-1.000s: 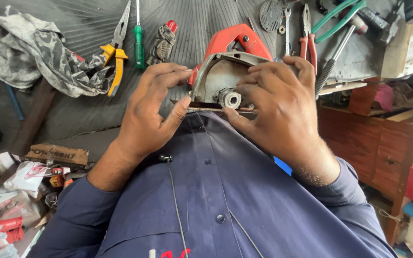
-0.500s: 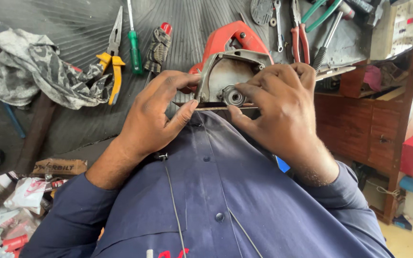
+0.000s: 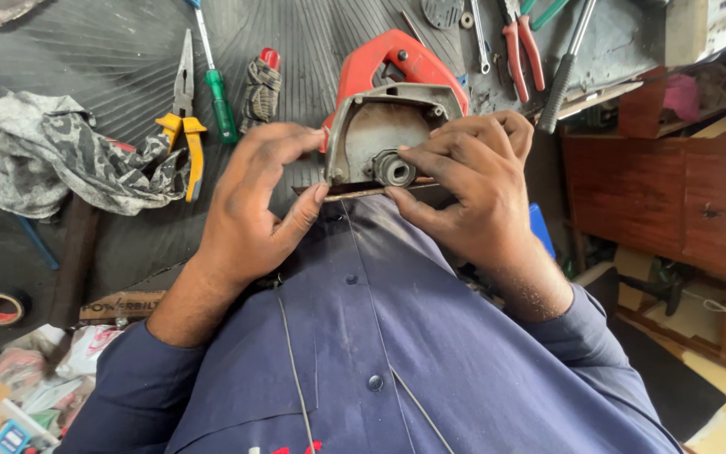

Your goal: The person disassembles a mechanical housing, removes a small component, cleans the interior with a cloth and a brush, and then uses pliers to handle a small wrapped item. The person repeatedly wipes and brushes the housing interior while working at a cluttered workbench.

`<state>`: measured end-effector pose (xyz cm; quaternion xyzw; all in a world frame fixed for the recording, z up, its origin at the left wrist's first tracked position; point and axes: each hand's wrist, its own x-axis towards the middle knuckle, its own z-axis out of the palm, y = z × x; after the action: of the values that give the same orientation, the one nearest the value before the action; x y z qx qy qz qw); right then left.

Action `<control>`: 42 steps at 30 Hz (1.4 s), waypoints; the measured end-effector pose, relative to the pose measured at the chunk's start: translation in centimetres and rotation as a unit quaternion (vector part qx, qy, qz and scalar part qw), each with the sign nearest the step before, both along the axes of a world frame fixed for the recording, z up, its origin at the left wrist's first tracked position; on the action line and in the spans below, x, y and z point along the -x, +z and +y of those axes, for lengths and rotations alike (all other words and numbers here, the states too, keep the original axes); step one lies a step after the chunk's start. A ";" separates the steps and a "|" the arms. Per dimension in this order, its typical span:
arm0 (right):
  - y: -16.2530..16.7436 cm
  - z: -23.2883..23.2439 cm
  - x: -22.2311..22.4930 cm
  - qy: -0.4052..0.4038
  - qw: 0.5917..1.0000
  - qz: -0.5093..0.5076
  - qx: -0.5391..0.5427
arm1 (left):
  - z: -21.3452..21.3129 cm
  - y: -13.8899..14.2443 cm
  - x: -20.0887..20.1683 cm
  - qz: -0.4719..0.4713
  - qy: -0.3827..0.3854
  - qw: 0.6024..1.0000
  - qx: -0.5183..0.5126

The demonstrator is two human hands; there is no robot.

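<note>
Both hands grip the saw (image 3: 388,126): left hand (image 3: 249,206) pinches its base edge, right hand (image 3: 464,189) pinches the spindle (image 3: 394,168); pliers (image 3: 185,118) lie left of the saw.

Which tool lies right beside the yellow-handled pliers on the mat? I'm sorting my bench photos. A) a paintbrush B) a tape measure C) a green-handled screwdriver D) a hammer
C: a green-handled screwdriver lies just right of the yellow-handled pliers on the dark ribbed mat.

Single head-worn cam looks steeply down, close-up, over the wearer's navy button shirt (image 3: 380,353) to the black ribbed rubber-matted table (image 3: 313,42); table edge runs approx. mid-frame, floor at right.
</note>
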<state>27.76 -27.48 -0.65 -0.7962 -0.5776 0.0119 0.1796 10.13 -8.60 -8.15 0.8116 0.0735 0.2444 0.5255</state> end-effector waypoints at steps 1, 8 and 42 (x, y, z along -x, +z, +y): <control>-0.2 -0.1 -0.1 -0.001 1.000 0.004 0.000 | -0.1 0.1 -0.1 0.007 0.012 1.000 -0.009; -1.4 -0.7 -0.8 0.002 0.998 0.068 -0.012 | -0.8 1.8 -1.6 0.022 0.032 0.985 -0.167; -12.7 -6.8 -4.5 -0.024 0.970 0.044 -0.238 | -4.1 2.6 -8.1 0.200 -0.047 0.948 -0.243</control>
<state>32.26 -34.25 -13.38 -0.7428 -0.5362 -0.0955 0.3893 18.22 -12.74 -5.57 0.9495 0.0778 0.0623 0.2976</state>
